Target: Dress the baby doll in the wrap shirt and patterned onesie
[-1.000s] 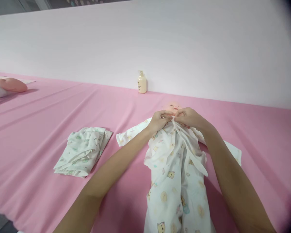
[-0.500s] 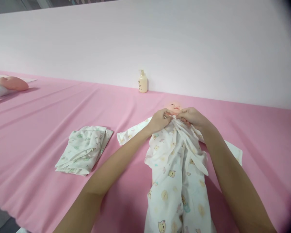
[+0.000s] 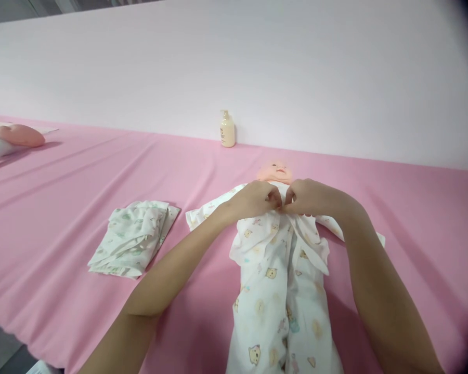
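Note:
A baby doll [image 3: 276, 173] lies on its back, dressed in a white baby shirt [image 3: 255, 234] and matching pants [image 3: 271, 306] printed with small bears. My left hand [image 3: 259, 200] pinches the front of the shirt at chest level. My right hand [image 3: 308, 198] meets it there, fingertips pressed together on the same front edge of the shirt. The exact bit of cloth between the fingers is hidden. Below my right hand a loose front flap of the shirt hangs askew. The sleeves stretch out flat to both sides.
Folded baby clothes [image 3: 134, 239] with a green print lie left of the doll. A cream pump bottle [image 3: 227, 130] stands against the white wall [image 3: 257, 67]. Another doll [image 3: 17, 136] lies at the far left on the pink sheet [image 3: 81, 192].
Both hands have moved from the shirt's neckline down to the chest, still close together. The doll's chin and the shirt's collar now show above them.

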### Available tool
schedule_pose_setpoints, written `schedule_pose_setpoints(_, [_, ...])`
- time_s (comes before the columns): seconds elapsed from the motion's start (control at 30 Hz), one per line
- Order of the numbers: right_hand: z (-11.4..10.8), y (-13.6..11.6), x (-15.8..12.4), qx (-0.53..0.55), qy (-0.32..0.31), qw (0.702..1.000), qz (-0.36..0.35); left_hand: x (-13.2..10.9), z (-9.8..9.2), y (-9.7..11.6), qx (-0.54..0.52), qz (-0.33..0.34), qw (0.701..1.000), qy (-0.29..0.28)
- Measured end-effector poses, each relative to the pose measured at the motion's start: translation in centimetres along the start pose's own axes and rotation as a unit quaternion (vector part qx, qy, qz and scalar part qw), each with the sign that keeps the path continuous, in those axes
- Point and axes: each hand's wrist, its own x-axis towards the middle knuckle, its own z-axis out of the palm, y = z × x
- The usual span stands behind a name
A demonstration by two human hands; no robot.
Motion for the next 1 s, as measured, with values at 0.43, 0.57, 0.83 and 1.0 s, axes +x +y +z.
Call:
schedule_pose_setpoints(0.43, [-0.8,3.0,1.3,0.196,-0.011,0.975,-0.107,0.5,0.4,-0.3,-0.184,-0.046,0.982,-0.017])
schedule_pose_setpoints(0.57, [-0.8,3.4,1.6,0.197,-0.040,0.973,-0.116,0.4,0.4,-0.3,-0.207,-0.064,0.976,-0.015])
schedule_pose_setpoints(0.83, [-0.6,4.0,1.8,0.196,-0.062,0.968,-0.143,0.5,0.6,-0.6,-0.214,-0.056,0.975,-0.019])
schedule_pose_setpoints(1.0, [0.0,4.1,2.3,0.213,-0.028,0.966,-0.143,0.5,0.6,-0.6,-0.211,-0.061,0.975,-0.018])
